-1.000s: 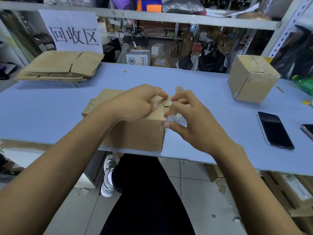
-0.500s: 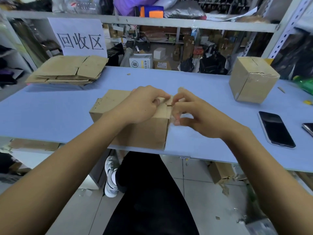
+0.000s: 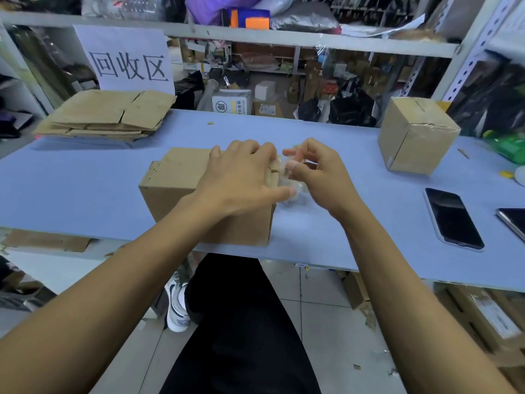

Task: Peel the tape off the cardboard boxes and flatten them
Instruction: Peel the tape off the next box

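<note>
A cardboard box (image 3: 181,183) sits at the near edge of the blue table (image 3: 85,189), with the left hand (image 3: 241,177) resting on its top right corner. Just right of the box, the right hand (image 3: 315,172) pinches crumpled clear tape (image 3: 287,177). Far left of the box lies a flattened cardboard stack (image 3: 108,115); far right stand a taped box (image 3: 414,135) and a phone (image 3: 453,218).

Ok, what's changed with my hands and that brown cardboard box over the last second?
The right hand has drawn away from the brown cardboard box to its right, pinching crumpled clear tape that now stretches off the box's edge. The left hand stays pressed on the box top. The flattened cardboard stack, the second taped box and the black phone have not moved.
</note>
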A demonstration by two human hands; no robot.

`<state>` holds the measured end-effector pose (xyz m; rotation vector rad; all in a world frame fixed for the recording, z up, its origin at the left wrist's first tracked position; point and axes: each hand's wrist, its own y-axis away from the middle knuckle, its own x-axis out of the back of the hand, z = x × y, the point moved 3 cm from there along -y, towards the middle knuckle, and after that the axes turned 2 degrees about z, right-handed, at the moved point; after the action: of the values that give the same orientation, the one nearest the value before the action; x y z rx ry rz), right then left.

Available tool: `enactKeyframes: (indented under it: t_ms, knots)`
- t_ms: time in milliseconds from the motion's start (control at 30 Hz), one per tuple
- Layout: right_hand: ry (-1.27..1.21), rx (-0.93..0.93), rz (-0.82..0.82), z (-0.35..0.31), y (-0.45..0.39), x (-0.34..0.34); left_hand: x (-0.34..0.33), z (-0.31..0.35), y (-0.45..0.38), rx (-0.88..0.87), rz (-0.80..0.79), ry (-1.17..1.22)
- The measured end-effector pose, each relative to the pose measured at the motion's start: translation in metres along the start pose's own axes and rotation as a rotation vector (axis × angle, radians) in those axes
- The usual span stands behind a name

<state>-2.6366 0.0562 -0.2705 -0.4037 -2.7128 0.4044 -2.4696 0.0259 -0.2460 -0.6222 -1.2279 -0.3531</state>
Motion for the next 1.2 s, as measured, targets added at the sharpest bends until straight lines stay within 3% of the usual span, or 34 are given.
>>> enactKeyframes:
  t_ms: [67, 233, 433, 567, 867, 1000, 1200]
  knots:
    - [0.074, -0.018, 0.056, 0.002, -0.007, -0.002, 0.001, 0.003, 0.002, 0.014, -0.005, 0.002]
    - [-0.069, -0.095, 0.263, 0.007, -0.012, -0.005, 0.003, 0.004, 0.007, 0.010, 0.003, 0.033]
    - [-0.163, -0.059, -0.027, 0.000, 0.005, -0.011, 0.003, 0.004, 0.006, 0.015, 0.005, 0.053]
    - [-0.233, -0.062, 0.020, 0.002, -0.005, -0.003, 0.004, 0.004, 0.009, -0.020, 0.018, 0.071]
    - [0.102, -0.060, 0.153, 0.011, -0.033, -0.002, 0.005, 0.003, 0.008, -0.006, 0.043, 0.109]
    - [0.289, -0.060, 0.414, 0.014, -0.045, 0.029, 0.003, 0.002, 0.010, -0.017, 0.050, 0.095]
    - [0.529, 0.074, 0.340, 0.030, -0.037, 0.029, 0.000, 0.004, 0.005, -0.028, 0.069, -0.011]
